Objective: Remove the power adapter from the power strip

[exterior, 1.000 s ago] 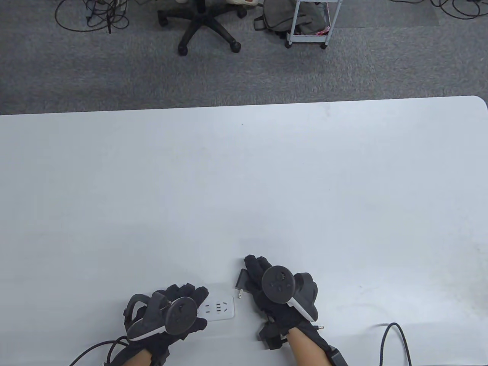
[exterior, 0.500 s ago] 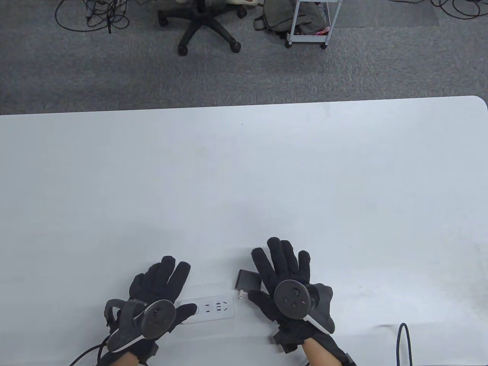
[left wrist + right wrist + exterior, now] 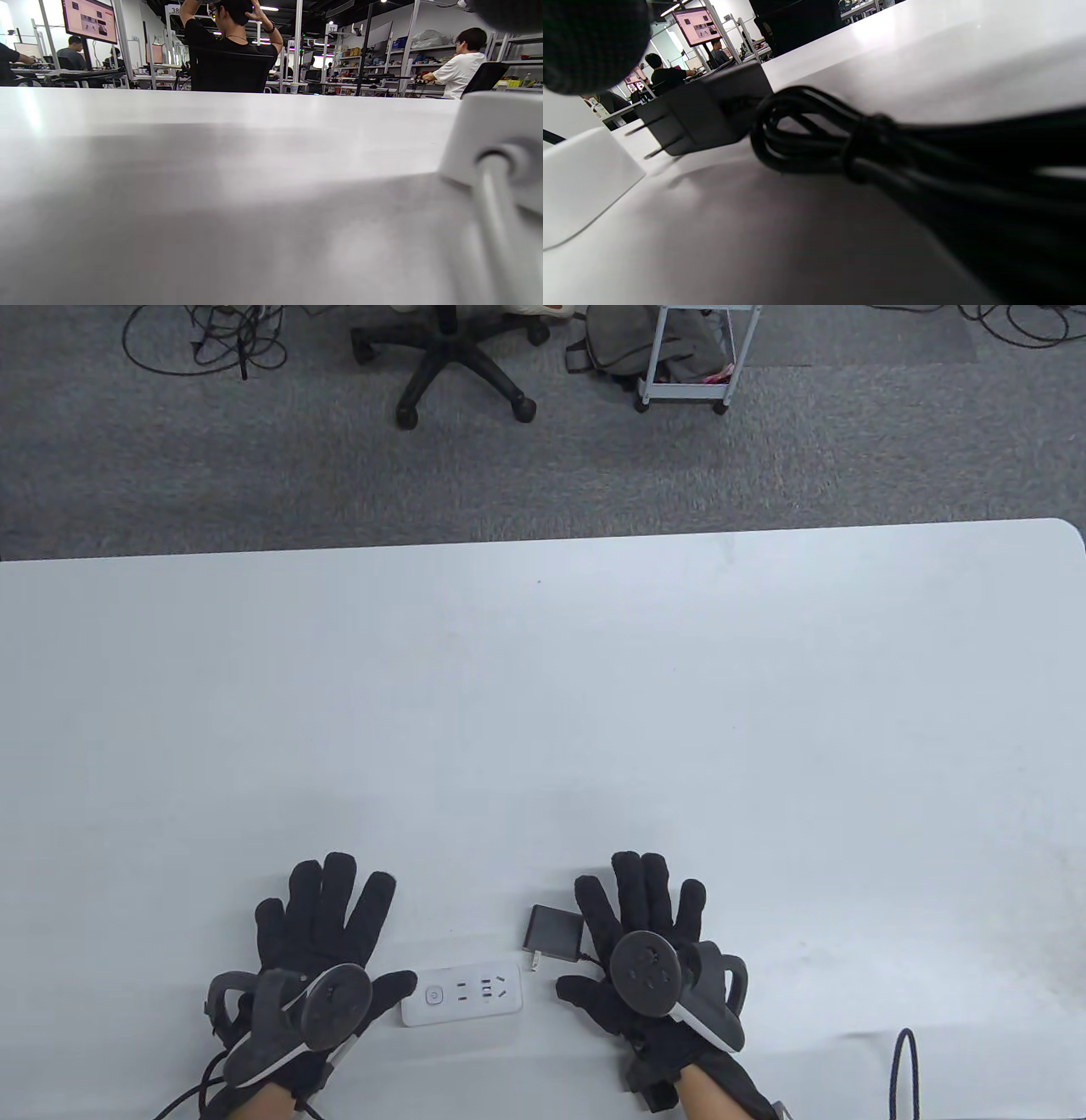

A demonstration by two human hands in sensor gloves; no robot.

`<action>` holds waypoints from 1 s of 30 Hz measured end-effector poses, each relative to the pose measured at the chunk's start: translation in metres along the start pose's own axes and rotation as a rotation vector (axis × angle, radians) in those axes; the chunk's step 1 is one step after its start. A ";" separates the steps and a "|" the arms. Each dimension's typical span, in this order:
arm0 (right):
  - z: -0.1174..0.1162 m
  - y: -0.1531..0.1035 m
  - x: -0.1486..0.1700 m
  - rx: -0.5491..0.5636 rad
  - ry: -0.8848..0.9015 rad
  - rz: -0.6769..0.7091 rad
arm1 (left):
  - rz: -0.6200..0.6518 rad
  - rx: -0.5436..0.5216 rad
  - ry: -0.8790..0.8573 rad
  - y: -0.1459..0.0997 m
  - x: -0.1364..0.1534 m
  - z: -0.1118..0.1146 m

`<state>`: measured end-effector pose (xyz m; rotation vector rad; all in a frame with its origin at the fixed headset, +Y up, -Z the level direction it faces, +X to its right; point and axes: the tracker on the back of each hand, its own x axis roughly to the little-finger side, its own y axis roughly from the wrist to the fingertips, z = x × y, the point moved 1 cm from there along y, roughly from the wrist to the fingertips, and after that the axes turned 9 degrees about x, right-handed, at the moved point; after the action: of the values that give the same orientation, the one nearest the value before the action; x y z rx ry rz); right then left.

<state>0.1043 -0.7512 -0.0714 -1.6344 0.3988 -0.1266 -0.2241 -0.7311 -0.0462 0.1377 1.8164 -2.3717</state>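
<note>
A white table fills the lower part of the table view, with grey carpet, an office chair and a small cart beyond its far edge. The black power adapter lies on the table just right of the white power strip, its two prongs bare and pointing toward the strip without touching it; I read this as the adapter already pulled free and set down where the pull ended. Its bundled black cable trails back under my right hand, which lies flat with fingers spread, beside the adapter's right edge and gripping nothing; whether a finger touches the casing I cannot tell. The strip sits square near the table's front edge, its sockets all vacant, its switch visible at the left end. My left hand lies flat with fingers spread just left of the strip, holding nothing, its thumb near the strip's left end, probably because it was placed there to brace the strip. In the left wrist view the strip's end and its white cord appear close at the right. I judge the task complete.
</note>
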 end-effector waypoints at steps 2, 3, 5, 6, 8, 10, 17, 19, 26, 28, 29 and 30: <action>0.000 0.000 0.001 -0.002 0.009 0.000 | -0.010 0.004 -0.017 0.000 0.003 0.000; 0.001 0.000 0.002 -0.004 0.016 -0.007 | -0.014 0.004 -0.023 0.001 0.004 0.000; 0.002 0.001 0.005 -0.001 0.035 -0.017 | -0.016 0.007 -0.026 0.001 0.004 0.000; 0.003 0.001 0.006 0.002 0.043 -0.019 | -0.015 0.011 -0.025 0.002 0.004 0.000; 0.004 0.001 0.006 0.006 0.060 -0.018 | -0.014 0.020 -0.022 0.003 0.003 0.001; 0.005 0.000 0.005 0.009 0.065 -0.013 | -0.010 0.029 -0.021 0.004 0.003 0.002; 0.005 0.001 0.003 0.006 0.079 0.000 | -0.010 0.037 -0.032 0.004 0.004 0.002; 0.005 0.001 0.003 0.003 0.081 -0.004 | -0.005 0.039 -0.035 0.004 0.004 0.002; 0.005 0.001 0.004 0.007 0.091 -0.007 | 0.004 0.049 -0.048 0.005 0.005 0.003; 0.005 0.001 0.004 0.005 0.097 -0.007 | 0.003 0.052 -0.054 0.005 0.006 0.003; 0.004 0.001 0.004 0.002 0.099 -0.010 | 0.003 0.051 -0.058 0.005 0.006 0.003; 0.004 0.001 0.004 0.000 0.100 -0.011 | 0.004 0.051 -0.059 0.005 0.006 0.003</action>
<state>0.1096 -0.7487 -0.0737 -1.6347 0.4658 -0.2176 -0.2294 -0.7354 -0.0515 0.0757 1.7290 -2.3935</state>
